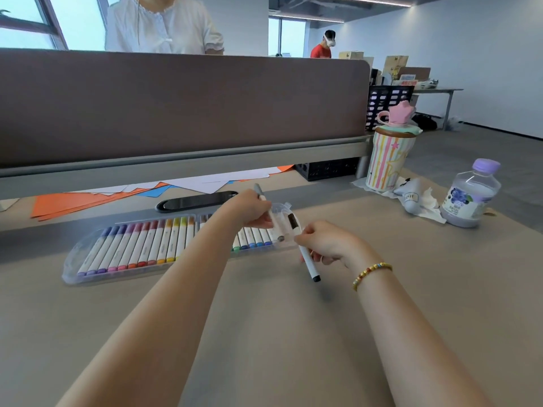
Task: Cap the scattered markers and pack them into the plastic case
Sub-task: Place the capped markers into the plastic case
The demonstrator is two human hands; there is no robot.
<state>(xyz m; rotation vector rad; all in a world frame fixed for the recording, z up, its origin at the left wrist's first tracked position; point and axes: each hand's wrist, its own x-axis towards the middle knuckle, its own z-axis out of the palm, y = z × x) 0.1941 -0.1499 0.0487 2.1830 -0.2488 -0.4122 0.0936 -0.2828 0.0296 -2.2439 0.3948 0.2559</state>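
Your left hand (255, 211) pinches a grey-capped marker (264, 205) over the right end of the case (73, 264). Your right hand (323, 245) grips a second marker (307, 258), black end pointing down toward you, brown end up near the left hand's fingers. Neither hand is free.

The case lies open on the table (264, 333), near full: a row of capped markers (141, 245) runs purple through orange at left, green to blue at right, partly hidden by your left forearm. The free slots appear to be at the right end, under your hands; count cannot be told.

Risks, as judged:
- Both hands crowd one end. The two markers could knock together, or a finger could flip the light case.
- If the brown tip is bare, it could streak the case or your fingers. Whether it is capped cannot be told.
- A marker seated askew would block the lid.

Writing: barrel print on the markers is too small to read. The bottle (470, 195) carries a blueberry label, text illegible. A tag beside the cup (388, 160) seems to read "011", uncertain.
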